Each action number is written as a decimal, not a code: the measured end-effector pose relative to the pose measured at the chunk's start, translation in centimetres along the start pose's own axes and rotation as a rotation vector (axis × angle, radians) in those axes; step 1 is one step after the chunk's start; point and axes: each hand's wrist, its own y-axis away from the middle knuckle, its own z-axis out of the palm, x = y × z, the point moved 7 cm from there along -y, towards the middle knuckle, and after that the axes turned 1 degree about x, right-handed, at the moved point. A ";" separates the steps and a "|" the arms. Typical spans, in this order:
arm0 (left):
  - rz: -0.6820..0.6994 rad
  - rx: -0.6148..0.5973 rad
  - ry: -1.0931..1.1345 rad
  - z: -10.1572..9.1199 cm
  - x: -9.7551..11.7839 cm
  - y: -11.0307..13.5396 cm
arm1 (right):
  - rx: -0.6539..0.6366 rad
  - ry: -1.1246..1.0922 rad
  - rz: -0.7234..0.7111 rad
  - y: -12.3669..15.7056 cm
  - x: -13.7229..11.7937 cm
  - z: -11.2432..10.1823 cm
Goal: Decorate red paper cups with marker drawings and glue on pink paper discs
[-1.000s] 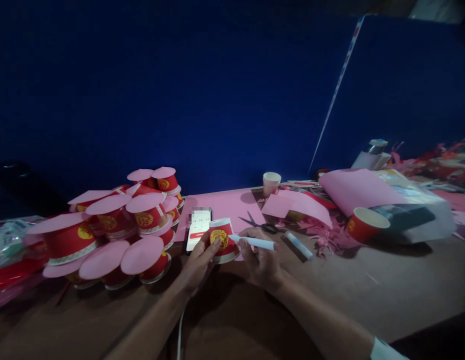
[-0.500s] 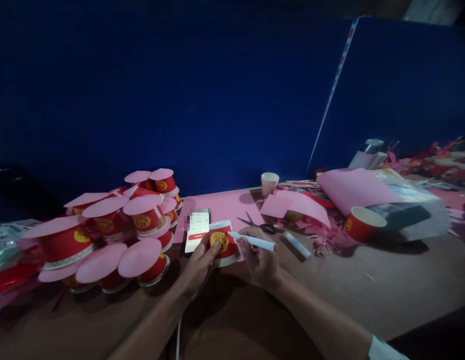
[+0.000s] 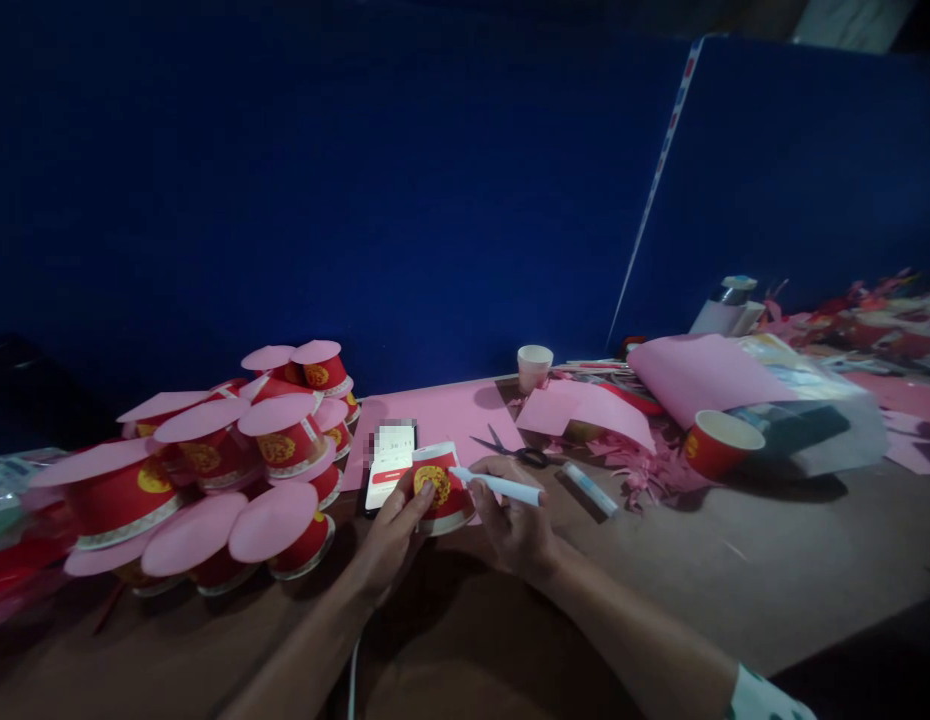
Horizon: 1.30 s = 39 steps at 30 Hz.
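Note:
My left hand (image 3: 397, 525) is closed around the side of a red paper cup (image 3: 454, 500) with a gold round emblem, which is tilted and has its wide rim downward. In my right hand (image 3: 514, 525) is a thick white pen (image 3: 506, 486), its tip at the cup's upper right side. I cannot tell whether it is a marker or a glue pen. Just behind the cup lies a lit phone (image 3: 392, 465) on a pink paper sheet (image 3: 435, 410). Black scissors (image 3: 529, 457) rest beyond my right hand, and a pale capped tube (image 3: 589, 490) lies to their right.
Several red cups topped with pink paper cones (image 3: 281, 415) are piled at left. A white cup (image 3: 535, 368) stands behind. At right are curved pink paper (image 3: 709, 375), pink shreds (image 3: 649, 465), a red cup lying tilted (image 3: 724, 445) and a bottle (image 3: 727, 305). A blue partition (image 3: 435, 200) rises behind.
The whole view has shifted slightly, so things sit a little further left. Both hands keep their holds, and the pen tip stays at the cup's side.

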 end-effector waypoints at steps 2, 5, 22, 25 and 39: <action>0.010 0.011 0.003 -0.1 0.2 -0.1 | 0.005 0.004 -0.014 0.2 -0.2 0.1; 0.000 0.018 0.026 0.0 0.4 0.0 | 0.025 -0.028 0.021 0.4 0.0 0.1; -0.118 0.010 0.189 0.0 0.1 0.3 | 0.180 -1.227 1.069 1.6 6.1 3.7; -0.114 0.021 0.182 -0.3 0.0 0.3 | 0.219 -1.281 1.104 1.8 6.4 3.8; -0.101 0.053 0.222 -0.8 -0.2 -0.2 | 0.245 -1.252 1.065 1.7 7.2 3.7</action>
